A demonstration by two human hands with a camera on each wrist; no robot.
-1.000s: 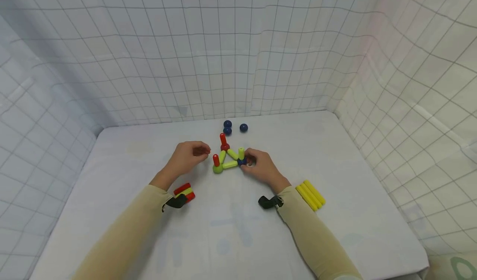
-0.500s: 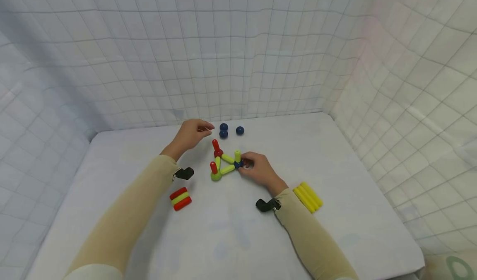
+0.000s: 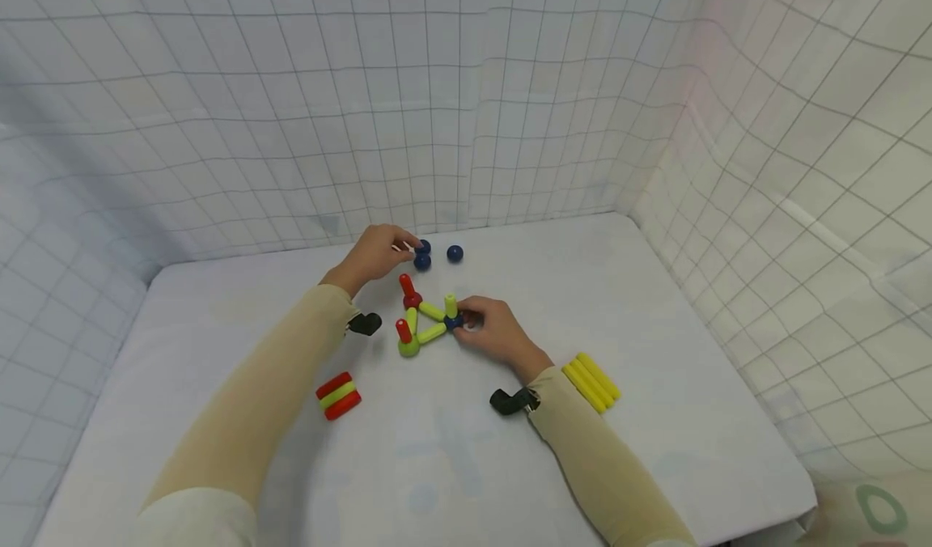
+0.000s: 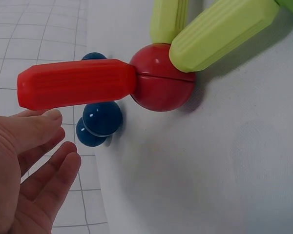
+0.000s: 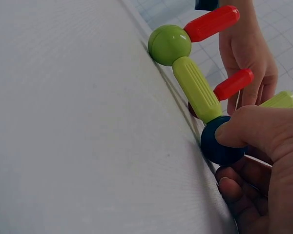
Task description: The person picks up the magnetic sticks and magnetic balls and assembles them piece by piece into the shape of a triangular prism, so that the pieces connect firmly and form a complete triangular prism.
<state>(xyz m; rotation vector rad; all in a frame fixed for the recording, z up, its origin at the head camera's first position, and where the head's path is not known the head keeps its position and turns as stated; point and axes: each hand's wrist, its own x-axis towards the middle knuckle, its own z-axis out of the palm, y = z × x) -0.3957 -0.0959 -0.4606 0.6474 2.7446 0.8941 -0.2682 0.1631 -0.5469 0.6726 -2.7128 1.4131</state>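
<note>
Left hand (image 3: 377, 252) travels from beside the triangular lime-stick frame (image 3: 432, 333) to the paired glossy dark-blue balls (image 3: 422, 262)

One second ago it was at the frame's left side; now it is farther back, thumb and fingers apart and gently bent, holding nothing. Its fingertips are right by the pair; whether they touch is unclear. Meanwhile the right hand (image 3: 493, 328) stays put, thumb and fingers pinching the dark-blue corner ball (image 3: 451, 321) of the frame.

That frame lies on the white tabletop (image 3: 451, 466) between the hands, nearer the person than the paired balls. Its other corners are a glossy red ball (image 3: 413, 300) at the back and a lime-green ball (image 3: 409, 346) at the front left. Each carries a raised red ribbed stick, while a lime stick stands on the pinched corner. Seen from the left wrist, the red ball's stick (image 4: 78, 84) crosses in front of the loose balls and partly hides one.

Right of the pair sits a single dark-blue ball (image 3: 455, 253). A red-lime-red row of short sticks (image 3: 338, 395) lies at front left, near the left sleeve (image 3: 255, 401); yellow sticks (image 3: 591, 382) lie side by side, close to the right sleeve (image 3: 604, 458). Behind rises a white gridded cloth (image 3: 437, 86).
</note>
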